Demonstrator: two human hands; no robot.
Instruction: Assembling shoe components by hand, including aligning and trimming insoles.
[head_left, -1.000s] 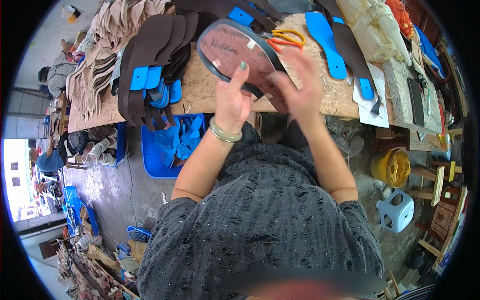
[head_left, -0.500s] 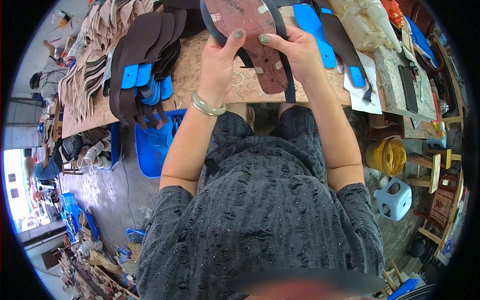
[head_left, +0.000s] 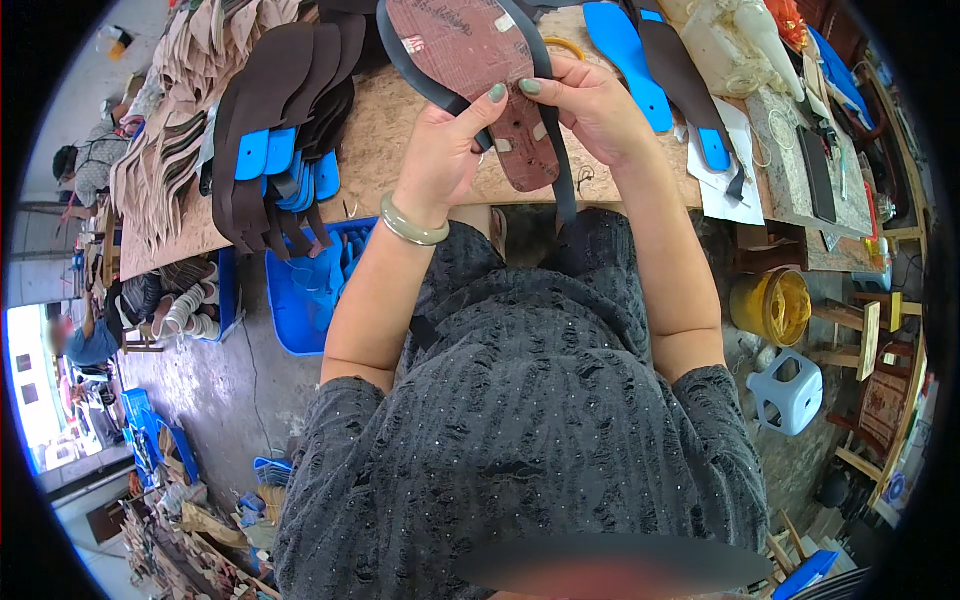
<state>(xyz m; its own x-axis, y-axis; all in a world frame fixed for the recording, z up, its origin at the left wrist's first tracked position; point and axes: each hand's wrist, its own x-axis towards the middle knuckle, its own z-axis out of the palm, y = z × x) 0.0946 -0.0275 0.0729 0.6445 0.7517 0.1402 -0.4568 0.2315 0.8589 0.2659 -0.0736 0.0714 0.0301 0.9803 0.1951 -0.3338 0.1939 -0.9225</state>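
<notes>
- At left, I see dark brown sole pieces on the table.
- The left hand pinches the left edge of a reddish-brown insole above the table's front.
- The right hand grips its right edge, beside a dark strip.
- Farther right: a blue sole piece.

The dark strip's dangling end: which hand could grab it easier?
Probably the right hand: the dark strip dangles on its side, while the left hand grips the brown sole's opposite edge.
</notes>
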